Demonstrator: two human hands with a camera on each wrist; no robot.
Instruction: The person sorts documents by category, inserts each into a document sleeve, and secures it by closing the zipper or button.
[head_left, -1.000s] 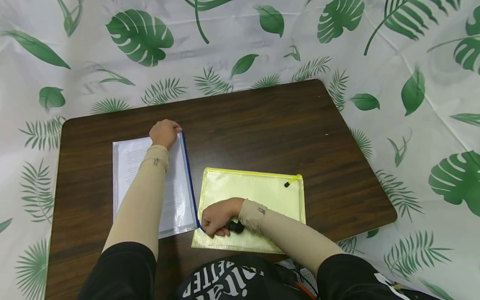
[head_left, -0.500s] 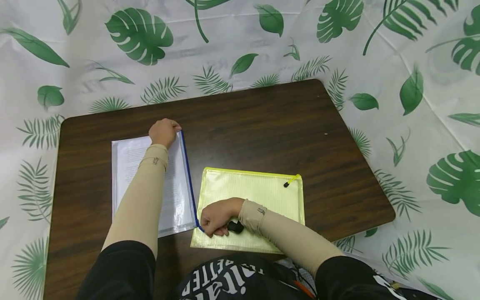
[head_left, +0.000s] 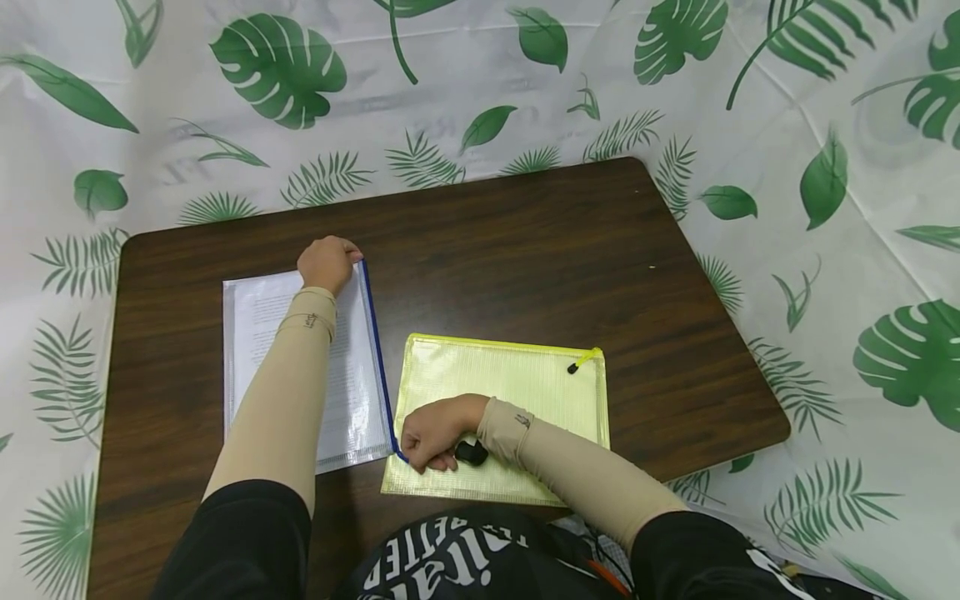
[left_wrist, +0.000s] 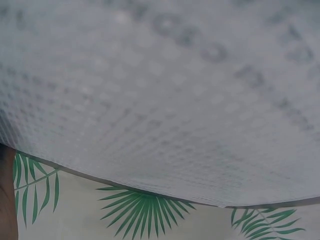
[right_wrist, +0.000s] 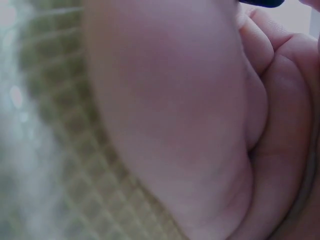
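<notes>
A clear zip document pouch (head_left: 352,400) with a blue zipper along its right edge lies on the left of the table, a printed sheet inside it. At its far right corner my left hand (head_left: 324,265) pinches the end of the zipper edge. My right hand (head_left: 431,433), fingers curled, grips the blue zipper pull at the near end of that edge. Beneath the right hand lies a yellow zip document pouch (head_left: 510,375). In the right wrist view the curled fingers (right_wrist: 280,115) fill most of the frame. The left wrist view shows mainly blurred pouch mesh (left_wrist: 165,110).
The brown wooden table (head_left: 525,242) ends near a white curtain (head_left: 570,33) printed with green leaves. A yellow zipper pull with a black tip (head_left: 573,367) lies at the yellow pouch's far right corner. A small black object (head_left: 471,453) sits under the right wrist.
</notes>
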